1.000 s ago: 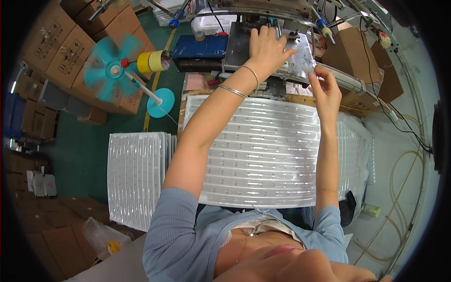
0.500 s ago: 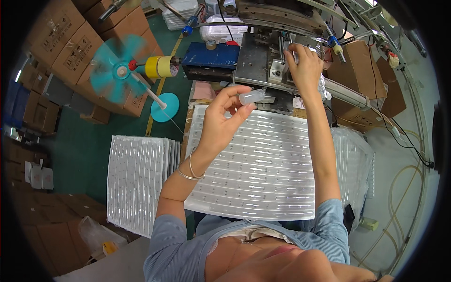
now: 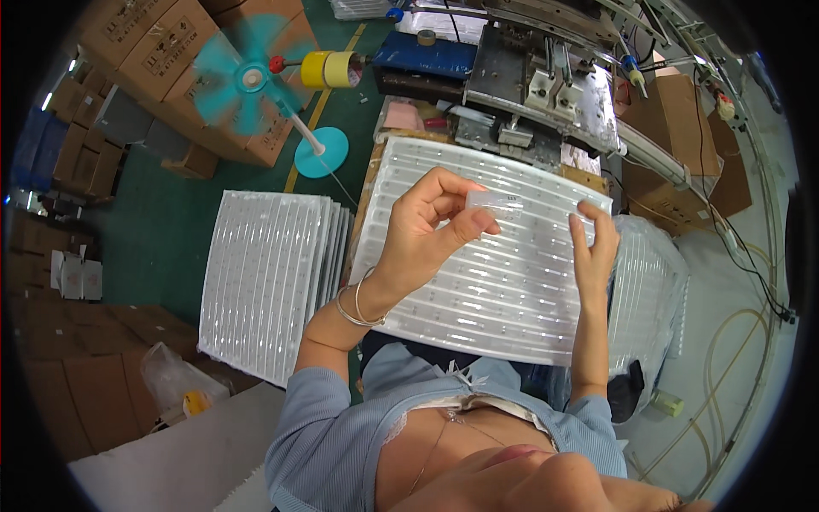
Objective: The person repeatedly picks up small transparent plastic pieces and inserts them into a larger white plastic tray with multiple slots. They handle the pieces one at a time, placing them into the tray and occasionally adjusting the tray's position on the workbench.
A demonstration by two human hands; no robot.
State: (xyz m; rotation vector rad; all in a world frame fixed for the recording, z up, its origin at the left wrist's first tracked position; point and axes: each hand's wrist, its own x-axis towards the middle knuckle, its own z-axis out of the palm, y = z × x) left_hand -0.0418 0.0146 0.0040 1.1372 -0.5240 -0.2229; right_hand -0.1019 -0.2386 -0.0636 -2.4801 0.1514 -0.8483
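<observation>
My left hand is closed in a pinch on a small clear plastic tube with small dark marks near its right end. The tube lies roughly level, above a large sheet of white, ribbed strips that spans the space in front of me. Over the sheet's right edge is my right hand, its fingers bent and slightly apart, and I see nothing between them. Beyond the sheet stands a metal machine bed with a small clamp-like fixture, which neither hand touches.
A stack of similar ribbed sheets stands at left. A turquoise fan, tape rolls and cardboard boxes are far left. Bagged sheets lie at right, below an open carton. A blue metal box adjoins the machine.
My right hand has come back from the machine fixture to the sheet's right edge. The left hand still pinches a tube, now with marks showing. The whole view has shifted.
</observation>
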